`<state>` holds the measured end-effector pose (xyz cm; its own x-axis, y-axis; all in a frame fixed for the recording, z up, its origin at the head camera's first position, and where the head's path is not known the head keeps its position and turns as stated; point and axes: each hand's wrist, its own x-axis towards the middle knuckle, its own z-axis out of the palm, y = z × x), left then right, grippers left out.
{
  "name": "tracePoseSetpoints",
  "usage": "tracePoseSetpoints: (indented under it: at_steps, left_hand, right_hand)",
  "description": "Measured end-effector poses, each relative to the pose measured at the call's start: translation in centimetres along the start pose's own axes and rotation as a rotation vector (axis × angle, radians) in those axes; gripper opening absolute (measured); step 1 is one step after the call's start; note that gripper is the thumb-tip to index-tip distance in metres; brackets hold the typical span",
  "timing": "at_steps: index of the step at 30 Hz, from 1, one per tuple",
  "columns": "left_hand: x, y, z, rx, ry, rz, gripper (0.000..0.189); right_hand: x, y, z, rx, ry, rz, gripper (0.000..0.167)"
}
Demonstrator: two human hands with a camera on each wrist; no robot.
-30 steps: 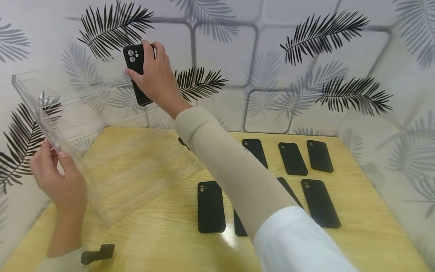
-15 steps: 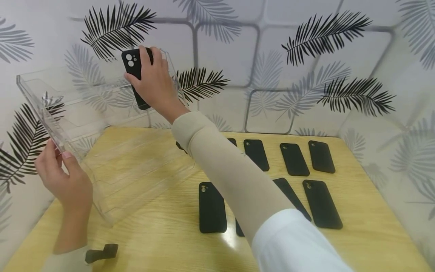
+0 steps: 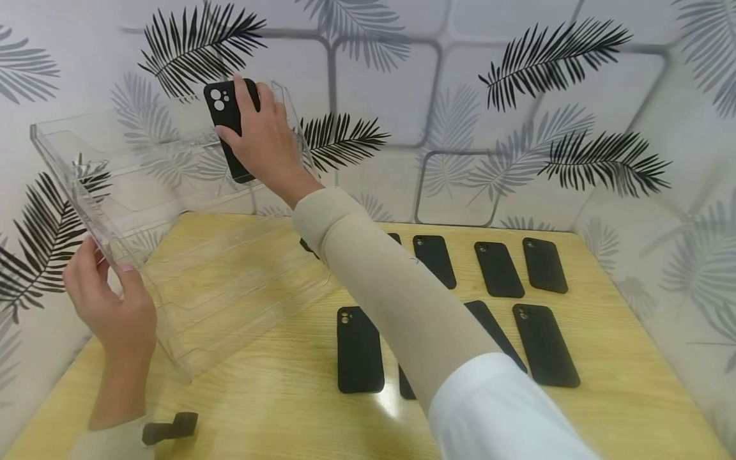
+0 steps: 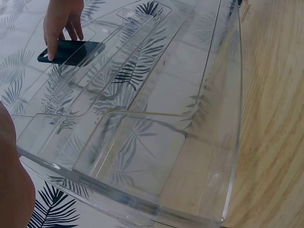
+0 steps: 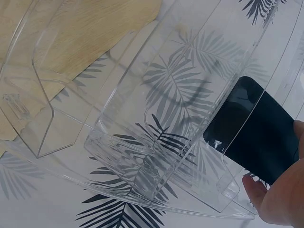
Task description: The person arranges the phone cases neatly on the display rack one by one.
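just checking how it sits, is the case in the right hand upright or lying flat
Roughly upright, leaning: in the head view, the black case in the right hand has its camera cutouts uppermost.

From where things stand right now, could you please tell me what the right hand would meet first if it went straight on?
Most likely the rack: the right hand points toward its upper part, with the case it holds leading. Depth is hard to judge through the clear plastic.
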<state>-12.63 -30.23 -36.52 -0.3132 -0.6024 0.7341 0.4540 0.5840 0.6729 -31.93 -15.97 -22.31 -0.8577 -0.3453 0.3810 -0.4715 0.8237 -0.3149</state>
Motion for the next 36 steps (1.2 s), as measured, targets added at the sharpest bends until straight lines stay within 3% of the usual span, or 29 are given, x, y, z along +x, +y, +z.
tracePoseSetpoints:
  at_steps: [9, 18, 29, 36]
  left_hand:
    - [0.0, 0.6, 0.1, -0.013, -0.001, 0.001, 0.047]
    - [-0.1, 0.1, 0.0, -0.012, 0.012, 0.006, 0.047]
    - [-0.2, -0.3, 0.0, 0.015, 0.034, 0.014, 0.045]
    - [-0.2, -0.3, 0.0, 0.011, 0.038, 0.015, 0.046]
  right_hand:
    - [0.2, 0.6, -0.5, 0.010, -0.027, -0.002, 0.088]
    - [0.2, 0.6, -0.9, -0.038, -0.081, -0.009, 0.091]
    - [0.1, 0.4, -1.0, -0.077, -0.073, 0.017, 0.094]
    - [-1.8, 2.8, -2.4, -0.007, -0.048, 0.023, 0.090]
